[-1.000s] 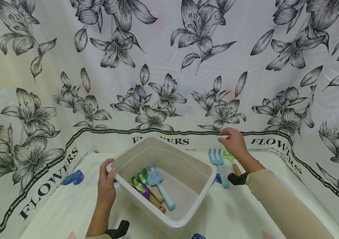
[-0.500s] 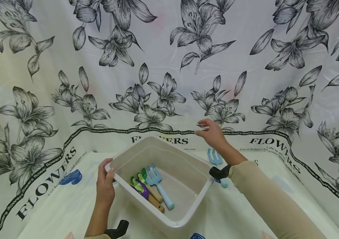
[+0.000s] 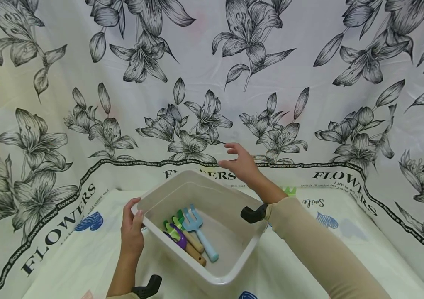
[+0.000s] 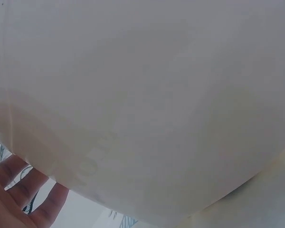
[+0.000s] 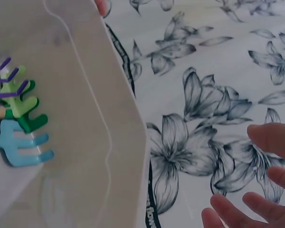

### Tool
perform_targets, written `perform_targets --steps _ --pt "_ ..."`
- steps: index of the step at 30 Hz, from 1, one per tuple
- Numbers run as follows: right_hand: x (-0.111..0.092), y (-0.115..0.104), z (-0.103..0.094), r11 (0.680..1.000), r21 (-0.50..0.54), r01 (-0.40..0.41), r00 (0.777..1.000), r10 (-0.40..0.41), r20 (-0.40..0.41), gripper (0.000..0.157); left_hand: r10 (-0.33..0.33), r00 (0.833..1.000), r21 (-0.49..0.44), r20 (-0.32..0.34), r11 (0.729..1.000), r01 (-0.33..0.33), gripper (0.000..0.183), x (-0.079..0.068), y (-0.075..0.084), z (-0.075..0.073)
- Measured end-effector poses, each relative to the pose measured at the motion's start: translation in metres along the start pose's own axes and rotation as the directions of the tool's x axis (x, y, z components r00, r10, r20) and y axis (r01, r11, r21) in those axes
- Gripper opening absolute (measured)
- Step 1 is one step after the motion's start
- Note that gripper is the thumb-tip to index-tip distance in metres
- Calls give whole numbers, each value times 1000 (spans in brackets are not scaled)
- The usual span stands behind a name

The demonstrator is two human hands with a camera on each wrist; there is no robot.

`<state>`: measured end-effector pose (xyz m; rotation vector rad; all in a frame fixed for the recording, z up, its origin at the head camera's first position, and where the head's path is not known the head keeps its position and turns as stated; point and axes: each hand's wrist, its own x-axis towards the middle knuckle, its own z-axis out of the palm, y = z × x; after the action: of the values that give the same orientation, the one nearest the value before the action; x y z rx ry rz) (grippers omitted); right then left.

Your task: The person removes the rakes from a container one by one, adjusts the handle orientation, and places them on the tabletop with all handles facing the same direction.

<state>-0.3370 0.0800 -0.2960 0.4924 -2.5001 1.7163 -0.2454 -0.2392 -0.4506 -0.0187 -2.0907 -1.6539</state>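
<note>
My left hand (image 3: 132,230) grips a light grey plastic bin (image 3: 230,214) by its left corner, thumb over the rim and fingers outside, the fingers (image 4: 50,204) showing past its edge in the left wrist view. Inside lie a light blue hand fork (image 3: 200,232), a purple fork (image 3: 180,241) with a wooden handle, and green forks (image 3: 178,220) partly covered by one another. Just past the bin's far rim, my right hand (image 3: 242,164) hovers with thumb and fingers spread and nothing between them. In the right wrist view that hand (image 5: 268,209) is beside the bin's wall.
A light green fork (image 3: 289,191) lies on the cloth-covered table (image 3: 301,257) beyond the right forearm, most of it hidden by the sleeve (image 3: 305,232). Behind stands a hanging white cloth (image 3: 197,62) printed with black flowers. Black wrist mounts (image 3: 148,287) sit at both wrists.
My right hand has moved left from above the forks on the table to behind the bin, and its fingers have spread. The forearm now covers the blue fork outside. My left hand stays put.
</note>
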Motion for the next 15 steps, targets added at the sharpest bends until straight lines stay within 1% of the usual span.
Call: perform_targets --steps 8,15 --pt "5 -9 33 999 40 20 997 -23 74 66 2 1000 -6 -1 1000 -2 45 1 -1 0" --pt "8 -10 64 992 122 -23 985 1 173 67 19 1000 2 -15 1000 -19 45 2 -4 0"
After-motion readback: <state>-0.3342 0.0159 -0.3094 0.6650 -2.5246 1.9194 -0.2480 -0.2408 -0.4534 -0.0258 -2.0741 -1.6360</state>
